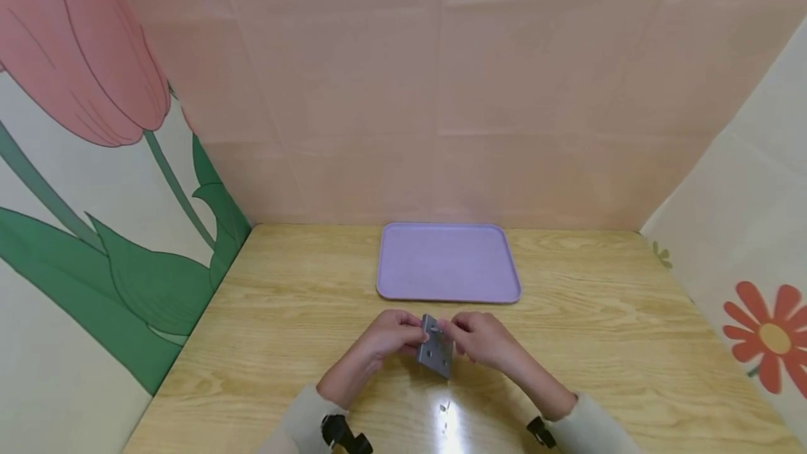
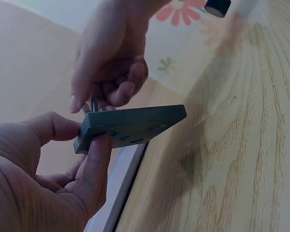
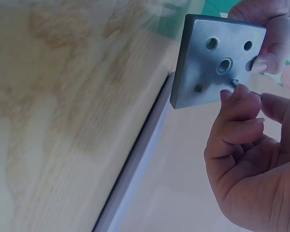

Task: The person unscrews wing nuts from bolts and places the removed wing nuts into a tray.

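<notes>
A square grey metal plate (image 1: 435, 356) is held up above the table, tilted, between both hands. My left hand (image 1: 392, 335) pinches one edge of it between thumb and fingers. In the right wrist view the plate (image 3: 198, 63) shows a threaded hole at its centre and smaller holes near the corners. With thumb and curled fingers, my right hand (image 1: 484, 339) pinches a small metal pin (image 3: 235, 83) against the plate's face; its exact kind is mostly hidden by the fingertips. In the left wrist view, thin metal bits (image 2: 94, 104) stick up beside the plate's edge under the right fingers.
Beyond the hands, a lilac tray (image 1: 449, 262) lies at the table's back edge. Tiny dark bits (image 1: 444, 408) lie in a bright reflection on the wooden table (image 1: 302, 286) near the front. Printed cloth walls stand behind and at both sides.
</notes>
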### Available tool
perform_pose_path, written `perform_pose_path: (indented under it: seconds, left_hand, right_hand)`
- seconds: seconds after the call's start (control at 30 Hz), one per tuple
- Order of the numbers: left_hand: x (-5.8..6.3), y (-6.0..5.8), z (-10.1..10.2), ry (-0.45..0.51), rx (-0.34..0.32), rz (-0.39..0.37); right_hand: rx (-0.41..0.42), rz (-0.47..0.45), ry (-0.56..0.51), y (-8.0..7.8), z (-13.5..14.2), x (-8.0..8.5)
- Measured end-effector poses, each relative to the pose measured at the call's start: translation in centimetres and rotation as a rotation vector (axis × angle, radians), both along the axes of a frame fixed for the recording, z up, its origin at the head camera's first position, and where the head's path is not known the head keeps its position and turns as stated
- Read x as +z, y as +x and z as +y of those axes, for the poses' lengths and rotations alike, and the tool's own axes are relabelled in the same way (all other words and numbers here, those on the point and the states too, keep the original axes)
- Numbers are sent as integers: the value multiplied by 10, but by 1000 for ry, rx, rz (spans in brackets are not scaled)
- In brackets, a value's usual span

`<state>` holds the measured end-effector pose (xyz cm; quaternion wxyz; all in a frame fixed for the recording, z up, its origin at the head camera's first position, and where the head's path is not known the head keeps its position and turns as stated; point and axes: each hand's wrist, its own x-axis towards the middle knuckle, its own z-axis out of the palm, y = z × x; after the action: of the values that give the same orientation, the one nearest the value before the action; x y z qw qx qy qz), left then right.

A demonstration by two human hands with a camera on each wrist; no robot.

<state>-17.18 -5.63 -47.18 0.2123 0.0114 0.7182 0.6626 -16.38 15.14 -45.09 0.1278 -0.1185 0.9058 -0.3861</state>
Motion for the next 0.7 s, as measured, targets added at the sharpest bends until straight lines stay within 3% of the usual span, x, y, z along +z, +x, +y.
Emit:
perform_pose_path:
  seconds: [0.37, 0.7]
  left_hand:
    - [-2, 0, -1, 0, -1, 5]
    - [-4, -1, 0, -1, -5, 7]
  right_hand:
    - [61, 212, 57, 0, 1, -1]
    - [71, 279, 70, 3, -1, -1]
